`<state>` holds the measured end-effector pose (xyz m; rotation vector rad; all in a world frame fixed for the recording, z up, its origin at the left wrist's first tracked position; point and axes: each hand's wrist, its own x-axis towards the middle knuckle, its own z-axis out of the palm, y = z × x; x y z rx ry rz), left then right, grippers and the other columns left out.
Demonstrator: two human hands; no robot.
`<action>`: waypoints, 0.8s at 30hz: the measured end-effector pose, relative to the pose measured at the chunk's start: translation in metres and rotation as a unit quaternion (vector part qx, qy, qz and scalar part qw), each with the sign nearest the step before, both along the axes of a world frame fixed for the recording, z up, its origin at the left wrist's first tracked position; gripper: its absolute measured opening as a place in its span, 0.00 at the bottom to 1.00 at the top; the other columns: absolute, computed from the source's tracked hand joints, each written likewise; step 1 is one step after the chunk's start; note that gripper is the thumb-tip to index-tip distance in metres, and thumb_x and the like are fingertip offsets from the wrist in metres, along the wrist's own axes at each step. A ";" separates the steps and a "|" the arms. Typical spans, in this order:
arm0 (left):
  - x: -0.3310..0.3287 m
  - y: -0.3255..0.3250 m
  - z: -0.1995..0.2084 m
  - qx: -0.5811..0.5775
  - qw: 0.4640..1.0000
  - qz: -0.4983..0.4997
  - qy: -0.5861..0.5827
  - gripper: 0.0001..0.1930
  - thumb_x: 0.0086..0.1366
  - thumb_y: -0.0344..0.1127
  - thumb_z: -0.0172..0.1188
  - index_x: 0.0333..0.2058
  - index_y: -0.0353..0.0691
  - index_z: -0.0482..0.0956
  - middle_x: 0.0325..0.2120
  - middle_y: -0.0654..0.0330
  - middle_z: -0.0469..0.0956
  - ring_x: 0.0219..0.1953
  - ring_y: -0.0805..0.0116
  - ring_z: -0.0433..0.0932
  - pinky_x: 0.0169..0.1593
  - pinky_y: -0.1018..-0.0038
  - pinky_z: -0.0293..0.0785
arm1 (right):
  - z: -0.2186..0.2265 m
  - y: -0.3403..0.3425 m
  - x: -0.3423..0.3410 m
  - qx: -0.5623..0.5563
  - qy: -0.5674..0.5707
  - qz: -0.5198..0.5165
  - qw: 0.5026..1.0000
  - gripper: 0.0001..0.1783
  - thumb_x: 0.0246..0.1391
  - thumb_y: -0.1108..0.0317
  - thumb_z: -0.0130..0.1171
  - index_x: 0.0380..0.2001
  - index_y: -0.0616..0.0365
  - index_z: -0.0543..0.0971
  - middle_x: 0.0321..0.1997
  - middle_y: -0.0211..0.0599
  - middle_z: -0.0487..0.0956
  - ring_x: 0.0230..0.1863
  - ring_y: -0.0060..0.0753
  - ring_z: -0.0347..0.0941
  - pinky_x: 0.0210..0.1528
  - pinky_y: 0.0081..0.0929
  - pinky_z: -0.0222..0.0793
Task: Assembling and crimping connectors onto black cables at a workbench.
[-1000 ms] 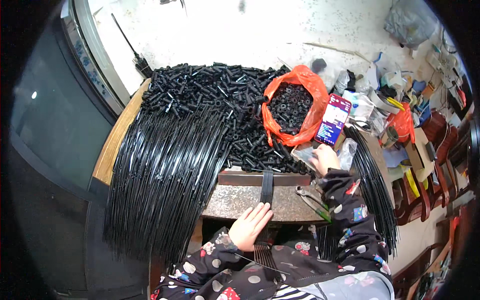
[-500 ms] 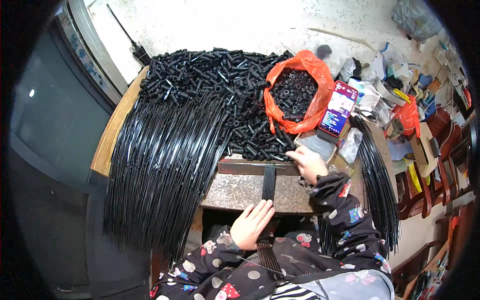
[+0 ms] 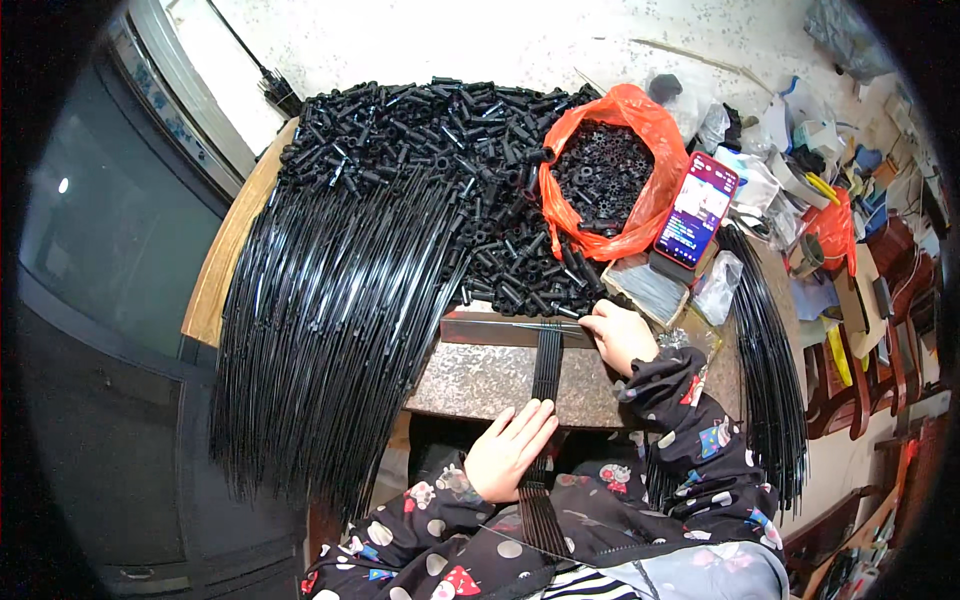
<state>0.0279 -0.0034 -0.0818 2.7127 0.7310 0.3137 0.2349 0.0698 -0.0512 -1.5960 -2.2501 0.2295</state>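
Observation:
My left hand (image 3: pixel 511 452) lies flat, fingers stretched out, across a row of thin black rods (image 3: pixel 547 365). The rods run side by side from a long brown block (image 3: pixel 485 329) over the table's front edge and down to my lap. My right hand (image 3: pixel 622 336) is at the right end of the block, thumb and fingers closed together. What they pinch, if anything, is too small to make out. A thin metal wire (image 3: pixel 520 324) lies along the block towards those fingertips. Behind it spreads a heap of short black tubes (image 3: pixel 420 130).
A large spread of long black rods (image 3: pixel 320 330) covers the left side. A red plastic bag (image 3: pixel 668 150) of small black rings stands behind my right hand, beside a propped phone (image 3: pixel 694 212). More black rods (image 3: pixel 768 370) hang at the right, near clutter and wooden chairs (image 3: pixel 865 375).
My right hand has come down slightly onto the block's right end, and its fingers have closed. My left hand stays on the rods. The whole view has shifted a little.

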 end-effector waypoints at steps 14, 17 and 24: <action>-0.001 0.000 0.003 -0.015 1.000 0.005 0.014 0.42 0.31 0.49 0.58 0.45 0.32 0.53 0.48 0.49 0.50 0.50 0.57 0.49 0.48 0.66 0.48 | 0.004 0.002 0.002 0.018 0.023 0.017 0.999 0.06 0.34 0.72 0.46 0.21 0.56 0.71 0.22 0.36 0.66 0.24 0.38 0.66 0.26 0.28 0.63; 0.001 0.001 0.003 -0.012 1.000 0.004 0.014 0.42 0.31 0.49 0.58 0.45 0.32 0.53 0.48 0.49 0.50 0.50 0.57 0.49 0.48 0.66 0.48 | 0.004 0.002 0.002 0.019 0.021 0.031 0.999 0.07 0.34 0.72 0.46 0.22 0.56 0.71 0.22 0.36 0.65 0.24 0.38 0.65 0.26 0.28 0.62; 0.001 0.001 0.005 -0.008 1.000 0.001 0.019 0.41 0.33 0.47 0.57 0.45 0.31 0.52 0.48 0.49 0.50 0.51 0.58 0.49 0.48 0.66 0.48 | 0.006 0.003 0.000 0.024 0.009 0.031 0.999 0.07 0.32 0.73 0.48 0.22 0.58 0.71 0.21 0.36 0.66 0.23 0.38 0.65 0.24 0.27 0.62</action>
